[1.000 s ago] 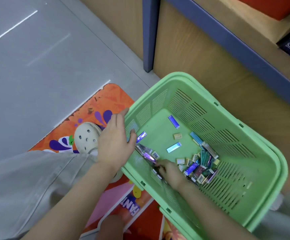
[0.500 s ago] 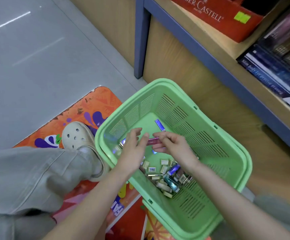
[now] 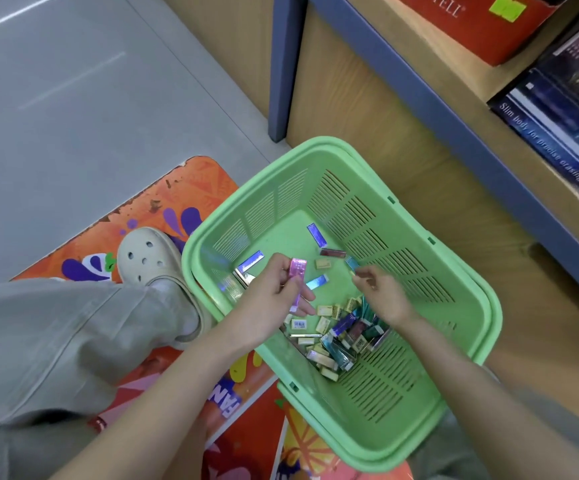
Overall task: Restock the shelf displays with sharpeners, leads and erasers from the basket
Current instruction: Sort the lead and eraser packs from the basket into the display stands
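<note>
Head camera: A person crouched over a green basket (image 3: 482, 308) set on the floor against a wooden shelf unit (image 3: 402, 150) with a blue post (image 3: 283, 64). The left hand (image 3: 274, 299) pinched a pink foil packet (image 3: 296, 271) between thumb and curled fingers, holding it above the basket's floor. The right hand (image 3: 385, 296), fingers curled, touched a small teal packet (image 3: 351, 263) with its fingertips; motion blur left it unclear whether it was gripped. A heap of small packets (image 3: 340, 336) lay in the basket just below both hands, partly hidden by the right wrist. Loose on the basket's floor lay a blue foil packet (image 3: 317, 235), a dark red packet (image 3: 332, 252) and a cream eraser (image 3: 323, 264), well apart from the heap. On the shelf above stood a red box (image 3: 482, 29) and a dark box (image 3: 551, 133) printed "Slim body for precise erasing". A cream clog (image 3: 149, 258) and grey trouser leg (image 3: 56, 334) rested on an orange mat (image 3: 184, 199), touching the basket's left rim.
</note>
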### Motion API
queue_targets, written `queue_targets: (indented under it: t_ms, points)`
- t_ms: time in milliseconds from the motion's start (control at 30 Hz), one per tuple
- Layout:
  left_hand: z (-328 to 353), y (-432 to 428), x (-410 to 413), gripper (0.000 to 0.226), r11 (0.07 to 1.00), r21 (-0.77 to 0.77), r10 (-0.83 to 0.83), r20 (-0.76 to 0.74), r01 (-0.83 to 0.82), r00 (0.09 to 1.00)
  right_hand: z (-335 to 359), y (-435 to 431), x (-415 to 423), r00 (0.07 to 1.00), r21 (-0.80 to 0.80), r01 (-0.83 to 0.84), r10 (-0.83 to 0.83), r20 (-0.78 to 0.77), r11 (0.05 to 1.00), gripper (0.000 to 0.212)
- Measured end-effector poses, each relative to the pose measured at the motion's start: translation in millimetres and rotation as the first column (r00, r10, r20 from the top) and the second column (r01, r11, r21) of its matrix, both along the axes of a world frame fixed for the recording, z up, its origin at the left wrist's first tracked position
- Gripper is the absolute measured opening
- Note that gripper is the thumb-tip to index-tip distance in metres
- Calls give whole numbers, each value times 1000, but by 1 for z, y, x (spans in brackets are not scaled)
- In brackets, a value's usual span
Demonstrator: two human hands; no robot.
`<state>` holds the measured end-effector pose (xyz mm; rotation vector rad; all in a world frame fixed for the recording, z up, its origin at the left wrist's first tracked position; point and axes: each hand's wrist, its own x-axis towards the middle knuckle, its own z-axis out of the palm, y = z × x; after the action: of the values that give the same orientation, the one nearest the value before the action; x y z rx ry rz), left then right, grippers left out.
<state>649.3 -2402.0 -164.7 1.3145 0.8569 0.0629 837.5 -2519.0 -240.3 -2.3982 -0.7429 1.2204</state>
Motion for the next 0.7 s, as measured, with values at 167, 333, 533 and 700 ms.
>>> queue_targets:
  t_ms: [167, 333, 533, 700]
  points:
    - [-8, -2, -3, 12, 1000, 11, 12, 7, -12, 1000, -53, -33, 5, 999, -342, 5, 7, 35, 940, 69]
    - [-15, -3, 1, 12, 999, 7, 33, -8, -33, 999, -74, -26, -4, 982, -398, 88, -13, 187, 913, 81]
    - [-20, -2, 6, 11, 1000, 8, 26, -23, -26, 999, -89, -32, -18, 937, -390, -178, 276, 213, 904, 68]
    - [-28, -3, 8, 12, 999, -2, 34, -48, -34, 998, -92, -36, -22, 992, -290, -33, 67, 108, 956, 75]
